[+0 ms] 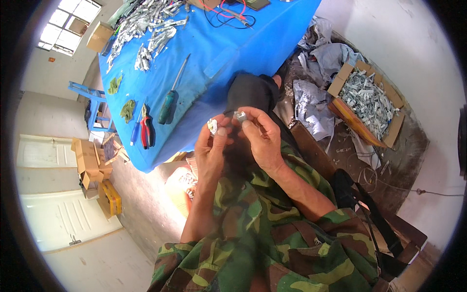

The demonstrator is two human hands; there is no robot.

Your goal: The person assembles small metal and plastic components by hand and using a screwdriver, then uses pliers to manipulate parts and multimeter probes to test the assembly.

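Observation:
My left hand (210, 148) pinches a small white part (212, 126) between thumb and fingers. My right hand (261, 134) grips a small grey metal part (240, 116) at its fingertips. Both hands are raised close together over my lap, just in front of the edge of the blue table (228, 53). The two small parts sit a short gap apart. My sleeves are camouflage cloth.
On the blue table lie a screwdriver (170, 100), red-handled pliers (146, 130), a blue-handled tool (135, 132), green rags (127, 110) and a heap of silvery parts (146, 24). A cardboard box of similar parts (369, 100) stands on the floor at right, beside crumpled paper (311, 104).

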